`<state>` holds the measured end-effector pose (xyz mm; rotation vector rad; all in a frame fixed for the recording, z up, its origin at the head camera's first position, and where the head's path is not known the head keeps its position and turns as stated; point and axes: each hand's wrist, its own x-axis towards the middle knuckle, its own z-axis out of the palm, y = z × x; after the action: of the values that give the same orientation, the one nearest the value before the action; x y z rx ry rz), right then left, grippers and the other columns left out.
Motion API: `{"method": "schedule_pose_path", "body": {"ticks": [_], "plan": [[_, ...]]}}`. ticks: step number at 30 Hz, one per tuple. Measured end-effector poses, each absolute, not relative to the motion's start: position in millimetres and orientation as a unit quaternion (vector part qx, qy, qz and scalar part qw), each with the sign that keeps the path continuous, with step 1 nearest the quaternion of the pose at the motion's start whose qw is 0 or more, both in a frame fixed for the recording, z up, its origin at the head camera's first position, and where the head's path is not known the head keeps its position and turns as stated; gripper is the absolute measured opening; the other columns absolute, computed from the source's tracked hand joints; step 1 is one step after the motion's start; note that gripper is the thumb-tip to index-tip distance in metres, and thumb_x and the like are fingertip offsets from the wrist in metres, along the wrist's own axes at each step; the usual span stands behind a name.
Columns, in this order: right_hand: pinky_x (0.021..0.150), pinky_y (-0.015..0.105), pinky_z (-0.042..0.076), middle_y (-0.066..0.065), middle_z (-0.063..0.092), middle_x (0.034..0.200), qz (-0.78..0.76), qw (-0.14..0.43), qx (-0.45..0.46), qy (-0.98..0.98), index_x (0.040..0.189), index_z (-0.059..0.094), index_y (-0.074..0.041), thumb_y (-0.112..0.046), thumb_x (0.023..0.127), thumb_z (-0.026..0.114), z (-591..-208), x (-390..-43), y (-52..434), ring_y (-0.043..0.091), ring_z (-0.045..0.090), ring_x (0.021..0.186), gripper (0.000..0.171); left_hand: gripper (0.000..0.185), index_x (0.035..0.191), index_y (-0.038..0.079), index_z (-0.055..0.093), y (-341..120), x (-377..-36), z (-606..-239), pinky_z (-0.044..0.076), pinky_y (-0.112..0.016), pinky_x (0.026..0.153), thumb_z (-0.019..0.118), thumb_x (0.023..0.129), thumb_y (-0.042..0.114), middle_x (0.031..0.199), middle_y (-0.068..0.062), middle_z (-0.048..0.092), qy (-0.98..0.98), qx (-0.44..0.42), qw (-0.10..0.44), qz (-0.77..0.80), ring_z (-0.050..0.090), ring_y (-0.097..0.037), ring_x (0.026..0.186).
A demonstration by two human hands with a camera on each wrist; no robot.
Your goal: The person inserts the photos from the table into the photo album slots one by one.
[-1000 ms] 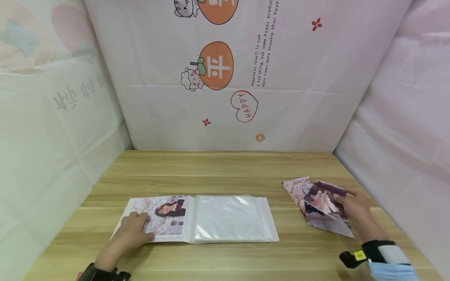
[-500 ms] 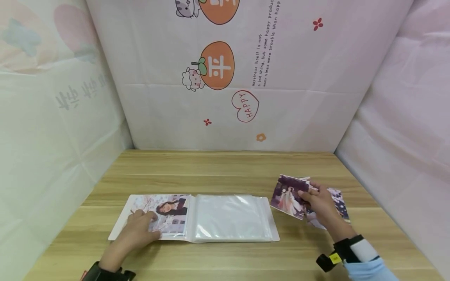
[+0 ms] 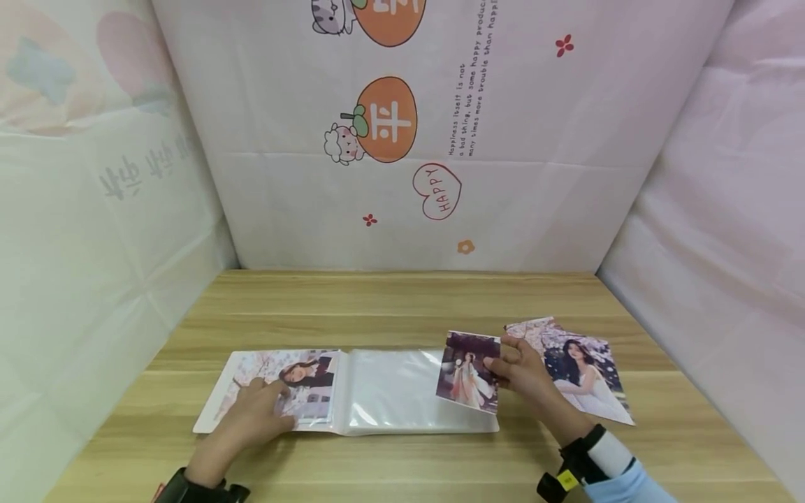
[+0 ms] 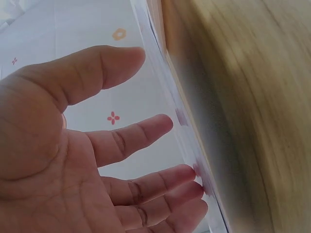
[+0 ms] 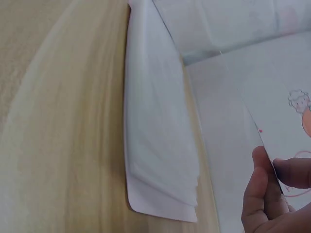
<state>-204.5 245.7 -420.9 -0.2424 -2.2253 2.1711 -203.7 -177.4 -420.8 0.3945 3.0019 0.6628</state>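
Observation:
A photo album (image 3: 393, 391) lies spread on the table, its right side showing clear plastic sleeves. On its left page is a photo (image 3: 314, 402) of a person among pale blossoms. My left hand (image 3: 251, 416) rests on that page, and in the left wrist view its fingertips (image 4: 187, 174) touch the surface with the thumb apart. Over the album's right part, my right hand (image 3: 531, 374) pinches a dark purple photo (image 3: 467, 381) of a figure in a flowing dress. In the right wrist view this photo is nearly edge-on, between thumb and fingers (image 5: 257, 187).
Two loose photos overlap on the table at the right: one of a person in white (image 3: 591, 381), partly covering a pink blossom one (image 3: 531, 332). The wooden table (image 3: 402, 307) meets a printed cloth backdrop (image 3: 283, 209) behind, with cloth sides left and right.
My right hand has picked the purple photo off the loose ones and carried it left, over the album's right side. The left hand has shifted slightly right on the page.

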Motion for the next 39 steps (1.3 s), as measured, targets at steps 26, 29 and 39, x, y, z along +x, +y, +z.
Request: {"method": "schedule_pose_path", "body": {"ticks": [26, 29, 39], "plan": [[0.075, 0.035, 0.051, 0.021, 0.058, 0.107, 0.669, 0.002, -0.059, -0.741, 0.135, 0.026, 0.001, -0.007, 0.088, 0.062, -420, -214, 224, 0.021, 0.061, 0.087, 0.06, 0.041, 0.114, 0.001, 0.058, -109, -234, -403, 0.048, -0.038, 0.069, 0.071, 0.08, 0.019, 0.1, -0.016, 0.059, 0.897, 0.211, -0.012, 0.387, 0.057, -0.029, 0.085], [0.075, 0.037, 0.051, 0.022, 0.058, 0.107, 0.672, 0.002, -0.055, -0.739, 0.135, 0.026, 0.003, -0.004, 0.088, 0.062, -419, -215, 217, 0.022, 0.061, 0.086, 0.06, 0.043, 0.119, 0.002, 0.055, -91, -240, -404, 0.051, -0.039, 0.071, 0.069, 0.083, 0.02, 0.114, -0.022, 0.056, 0.859, 0.205, 0.03, 0.468, 0.059, -0.032, 0.092], [0.072, 0.034, 0.052, 0.021, 0.062, 0.103, 0.701, 0.0, -0.055, -0.711, 0.137, 0.026, 0.005, 0.001, 0.087, 0.061, -414, -219, 203, 0.02, 0.063, 0.081, 0.062, 0.049, 0.128, -0.012, 0.04, -40, -260, -416, 0.054, -0.038, 0.071, 0.061, 0.087, 0.006, 0.108, -0.024, 0.053, 0.718, 0.172, 0.147, 0.659, 0.057, -0.041, 0.094]]}}
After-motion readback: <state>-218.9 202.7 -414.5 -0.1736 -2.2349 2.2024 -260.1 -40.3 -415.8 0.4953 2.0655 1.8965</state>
